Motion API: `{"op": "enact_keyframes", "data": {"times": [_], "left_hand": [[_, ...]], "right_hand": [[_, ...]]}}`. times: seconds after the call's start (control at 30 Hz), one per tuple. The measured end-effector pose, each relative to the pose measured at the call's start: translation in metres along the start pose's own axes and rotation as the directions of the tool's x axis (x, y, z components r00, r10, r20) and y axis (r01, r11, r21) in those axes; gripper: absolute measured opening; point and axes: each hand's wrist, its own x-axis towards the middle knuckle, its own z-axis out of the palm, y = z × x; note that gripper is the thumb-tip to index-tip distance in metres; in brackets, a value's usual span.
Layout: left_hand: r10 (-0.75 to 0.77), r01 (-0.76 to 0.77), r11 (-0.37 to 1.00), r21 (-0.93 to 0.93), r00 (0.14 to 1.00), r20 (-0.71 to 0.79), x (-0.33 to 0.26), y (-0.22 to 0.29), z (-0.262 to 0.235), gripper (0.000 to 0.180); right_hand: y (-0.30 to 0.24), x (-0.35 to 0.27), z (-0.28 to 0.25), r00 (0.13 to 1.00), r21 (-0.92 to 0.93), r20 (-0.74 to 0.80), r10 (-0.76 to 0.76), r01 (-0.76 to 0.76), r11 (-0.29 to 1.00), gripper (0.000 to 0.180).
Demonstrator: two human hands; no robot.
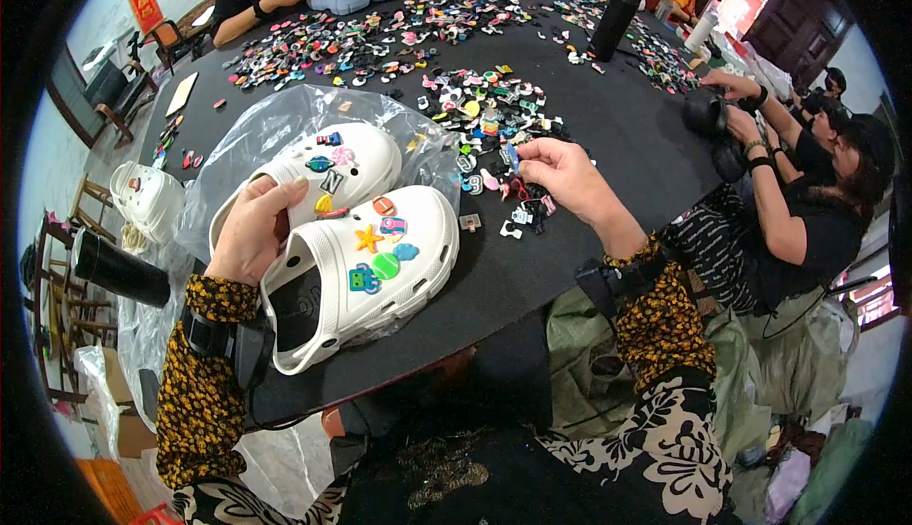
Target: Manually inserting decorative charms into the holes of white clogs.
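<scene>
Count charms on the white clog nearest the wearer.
6 visible: brown football at top; pink charm just below; orange starfish to its left; blue cloud lower right; green ball left of cloud; blue-green figure lower left. More may be hidden.

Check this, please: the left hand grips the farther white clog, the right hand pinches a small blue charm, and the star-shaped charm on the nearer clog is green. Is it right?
Not quite: the head view shows the star-shaped charm on the nearer clog as orange, not green. The left hand does grip the farther white clog, and the right hand pinches a small blue charm.
</scene>
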Motion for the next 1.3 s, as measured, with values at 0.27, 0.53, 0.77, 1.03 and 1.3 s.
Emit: {"op": "enact_keyframes", "data": {"times": [0.27,0.53,0.77,1.03,1.3], "left_hand": [[0.022,-0.022,1.000,0.006,0.999,0.034,-0.008,0.007,0.013,0.037],[-0.004,0.004,1.000,-0.004,1.000,0.005,-0.002,0.001,0.001,0.036],[0.007,-0.008,1.000,-0.030,1.000,-0.031,-0.004,0.003,0.005,0.029],[-0.014,0.015,1.000,-0.019,1.000,0.028,-0.001,0.001,0.003,0.036],[0.001,-0.001,1.000,-0.025,1.000,0.010,0.000,0.000,0.000,0.037]], "right_hand": [[0.006,0.005,-0.002,0.994,0.213,-0.058,0.089,-0.075,0.974,0.023],[0.006,0.002,0.009,0.991,-0.362,-0.076,-0.112,0.077,0.929,0.016],[0.003,-0.009,0.016,0.924,-0.646,0.168,-0.344,0.366,0.670,0.014],[-0.003,-0.011,0.023,0.875,-0.785,0.258,-0.411,0.437,0.439,0.015],[-0.007,-0.008,0.027,0.894,-0.822,0.211,-0.395,0.381,0.424,0.007]]}}
